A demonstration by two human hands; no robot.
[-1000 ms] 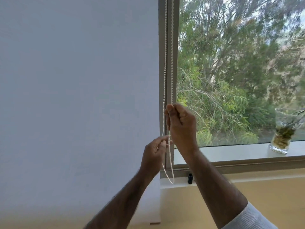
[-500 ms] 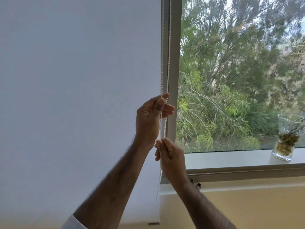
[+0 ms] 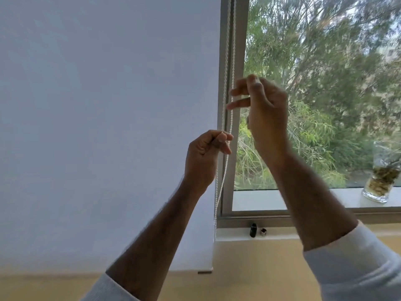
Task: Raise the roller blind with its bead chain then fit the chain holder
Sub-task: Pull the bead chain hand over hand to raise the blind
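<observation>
The bead chain [image 3: 225, 83] hung in 2 strands down the window frame [image 3: 239, 40], beside the lowered roller blind [image 3: 108, 127]. The left hand [image 3: 204, 157] pinched 1 strand between thumb and curled fingers [image 3: 225, 139]. Above it, the right hand [image 3: 264, 111] had its fingers spread loosely, their tips at the strands, gripping nothing clearly. Far below both hands, 2 small chain holder parts [image 3: 253, 230] lay on the sill [image 3: 282, 233].

Daylit window above a yellow wall

A grey window frame [image 3: 238, 40] borders glass looking onto green trees [image 3: 325, 83]. A pale sill [image 3: 260, 199] runs beneath it, carrying a glass jar [image 3: 383, 172] at the far right; yellow wall [image 3: 260, 268] lies below.
</observation>
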